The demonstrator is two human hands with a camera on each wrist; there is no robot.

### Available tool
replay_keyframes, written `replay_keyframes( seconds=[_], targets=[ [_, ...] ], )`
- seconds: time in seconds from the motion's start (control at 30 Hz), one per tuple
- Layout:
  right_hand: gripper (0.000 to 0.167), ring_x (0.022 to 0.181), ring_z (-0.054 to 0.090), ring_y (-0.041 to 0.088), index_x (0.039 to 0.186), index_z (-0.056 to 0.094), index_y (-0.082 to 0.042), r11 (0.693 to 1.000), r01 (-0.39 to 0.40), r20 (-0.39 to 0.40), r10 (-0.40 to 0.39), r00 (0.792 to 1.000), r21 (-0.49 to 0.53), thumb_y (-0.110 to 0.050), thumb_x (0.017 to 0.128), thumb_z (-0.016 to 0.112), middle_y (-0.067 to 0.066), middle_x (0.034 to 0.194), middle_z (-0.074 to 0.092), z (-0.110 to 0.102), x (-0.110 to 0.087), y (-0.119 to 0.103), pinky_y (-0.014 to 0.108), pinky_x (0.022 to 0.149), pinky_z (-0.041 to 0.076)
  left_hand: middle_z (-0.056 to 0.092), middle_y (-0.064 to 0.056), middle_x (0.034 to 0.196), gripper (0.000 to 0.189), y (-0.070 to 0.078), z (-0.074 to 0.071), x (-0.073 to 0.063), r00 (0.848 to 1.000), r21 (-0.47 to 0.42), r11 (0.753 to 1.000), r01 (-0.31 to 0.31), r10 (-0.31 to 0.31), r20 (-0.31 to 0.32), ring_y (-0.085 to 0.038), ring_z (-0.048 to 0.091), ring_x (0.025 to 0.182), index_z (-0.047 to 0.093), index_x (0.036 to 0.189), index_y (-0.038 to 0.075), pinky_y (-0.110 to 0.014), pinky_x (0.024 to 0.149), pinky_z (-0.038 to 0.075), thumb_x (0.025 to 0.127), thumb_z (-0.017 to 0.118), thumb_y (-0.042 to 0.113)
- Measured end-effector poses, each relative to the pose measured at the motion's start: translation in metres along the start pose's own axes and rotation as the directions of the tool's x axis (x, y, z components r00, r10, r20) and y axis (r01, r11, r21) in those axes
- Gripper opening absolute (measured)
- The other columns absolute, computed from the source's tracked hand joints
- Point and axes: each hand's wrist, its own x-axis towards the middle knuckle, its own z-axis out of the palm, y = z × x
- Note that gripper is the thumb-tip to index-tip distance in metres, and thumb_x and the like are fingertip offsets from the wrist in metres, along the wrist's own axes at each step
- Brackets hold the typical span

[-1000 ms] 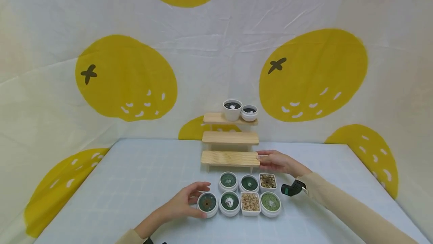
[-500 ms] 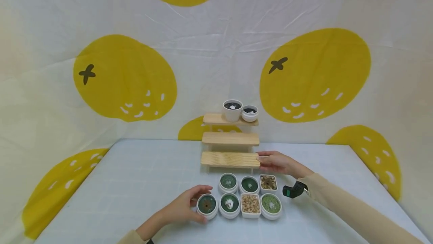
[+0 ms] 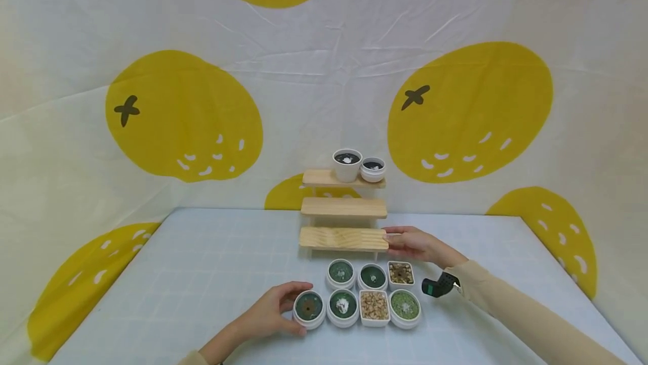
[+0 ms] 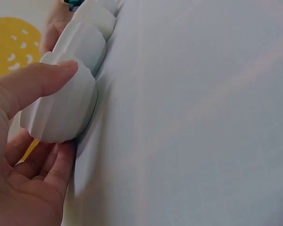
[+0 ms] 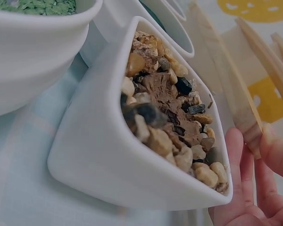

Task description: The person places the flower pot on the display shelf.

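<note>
My left hand [image 3: 269,311] is at the front-left round white plant pot [image 3: 308,309], which has a dark green top with a brown spot. In the left wrist view, its thumb [image 4: 56,77] presses one side of the ribbed pot while the fingers curl against the other. My right hand [image 3: 417,243] pinches the right end of the lowest wooden shelf board [image 3: 344,238], thumb on top and fingers below in the right wrist view. Just in front of that hand stands a square white pot [image 5: 89,146] filled with pebbles around a brown patch.
Several more white pots stand in two rows, including a square one of tan gravel [image 3: 374,305] and a light green one [image 3: 405,305]. On the stand's top board [image 3: 316,176] sit a taller pot [image 3: 347,169] and a small round pot [image 3: 373,172]. A patterned curtain [image 3: 324,100] hangs behind.
My left hand's fingers have drawn in closer around the front-left pot. The right hand keeps the same hold on the shelf board.
</note>
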Motion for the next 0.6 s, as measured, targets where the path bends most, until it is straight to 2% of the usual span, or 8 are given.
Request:
replay_keyframes(
  seconds=[0.17,0.37,0.6],
  targets=[
    [0.06,0.082,0.064,0.005,0.147,0.018,0.01,1.0,0.009,0.002,-0.009,1.0,-0.017,-0.01,0.099,0.048,-0.002,0.093,0.065,0.001,0.0017,-0.0017,0.017,0.073,0.056,0.053,-0.021,0.133,0.076,0.0012,-0.0003,-0.0017,1.0,-0.011,1.0,0.014,-0.014,-0.014,-0.006,0.058,0.111,0.045,0.134,-0.008,-0.019,0.098,0.048,0.072,0.084,0.011],
    [0.06,0.081,0.065,0.006,0.147,0.02,0.01,1.0,-0.006,-0.013,0.005,1.0,-0.006,-0.009,0.099,0.049,0.001,0.093,0.066,0.004,-0.0003,-0.0032,0.019,0.073,0.057,0.05,-0.026,0.134,0.075,-0.0021,0.0014,-0.0036,1.0,-0.053,0.999,-0.004,0.004,-0.012,-0.003,0.059,0.112,0.043,0.133,-0.013,-0.017,0.098,0.046,0.073,0.082,0.008],
    [0.057,0.083,0.065,0.008,0.146,0.022,0.011,1.0,0.008,0.023,-0.008,1.0,0.008,-0.006,0.098,0.048,0.003,0.097,0.065,0.003,-0.0056,-0.0028,0.02,0.076,0.057,0.051,-0.023,0.134,0.078,-0.0082,0.0088,-0.0047,0.997,-0.052,0.999,-0.005,0.001,-0.077,0.002,0.057,0.112,0.043,0.134,-0.009,-0.013,0.097,0.045,0.071,0.084,0.013]
  ],
)
